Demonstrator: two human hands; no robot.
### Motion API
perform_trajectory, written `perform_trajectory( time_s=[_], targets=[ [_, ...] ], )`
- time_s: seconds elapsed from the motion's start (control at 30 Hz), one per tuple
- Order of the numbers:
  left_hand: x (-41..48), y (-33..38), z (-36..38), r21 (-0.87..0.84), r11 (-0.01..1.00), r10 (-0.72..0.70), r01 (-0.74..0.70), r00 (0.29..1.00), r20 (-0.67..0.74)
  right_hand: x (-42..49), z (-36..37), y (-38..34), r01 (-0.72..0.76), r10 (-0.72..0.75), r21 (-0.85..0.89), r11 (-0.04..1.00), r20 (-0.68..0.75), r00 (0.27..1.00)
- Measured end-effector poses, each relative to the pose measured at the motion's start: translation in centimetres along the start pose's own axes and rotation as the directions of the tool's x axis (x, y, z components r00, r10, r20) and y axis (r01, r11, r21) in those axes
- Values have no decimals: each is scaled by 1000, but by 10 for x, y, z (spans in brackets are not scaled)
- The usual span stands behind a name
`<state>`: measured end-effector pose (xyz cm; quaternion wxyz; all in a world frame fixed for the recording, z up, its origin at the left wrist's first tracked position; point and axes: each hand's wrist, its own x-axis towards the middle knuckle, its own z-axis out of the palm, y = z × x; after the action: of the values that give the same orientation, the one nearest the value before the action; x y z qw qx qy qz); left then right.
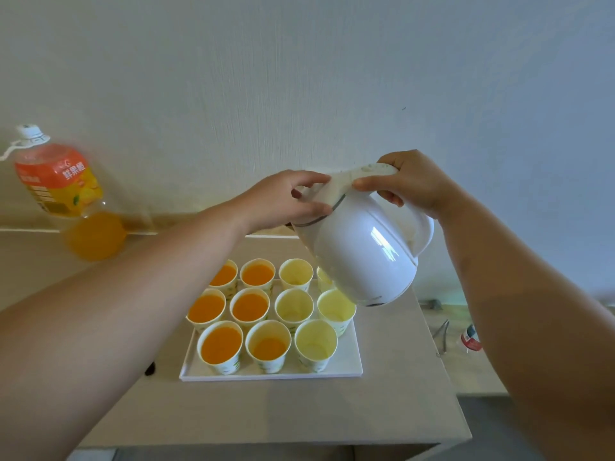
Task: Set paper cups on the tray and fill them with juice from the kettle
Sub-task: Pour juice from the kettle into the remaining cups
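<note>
A juice bottle [63, 191] stands far left, its orange label reading "鲜果橙"; smaller print is illegible. The left hand [286, 201] has its fingers pinching the lid of the white kettle [362, 247], which hangs tilted above the tray [349, 369] on the beige surface [299, 410]. The tray carries 11 visible paper cups [269, 344]: 5 full of juice, 1 part-filled, the others empty. The right hand [419, 184] grips the kettle's handle.
</note>
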<state>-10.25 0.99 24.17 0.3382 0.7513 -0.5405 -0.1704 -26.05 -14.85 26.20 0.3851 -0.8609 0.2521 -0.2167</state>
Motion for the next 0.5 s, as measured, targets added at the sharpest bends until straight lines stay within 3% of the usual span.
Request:
perform_trajectory(
  time_s=[0.5],
  targets=[
    [13,-18,28,-179,983,-41,49,998,47,3,-1,13,-44,51,-141,989,45,998]
  ],
)
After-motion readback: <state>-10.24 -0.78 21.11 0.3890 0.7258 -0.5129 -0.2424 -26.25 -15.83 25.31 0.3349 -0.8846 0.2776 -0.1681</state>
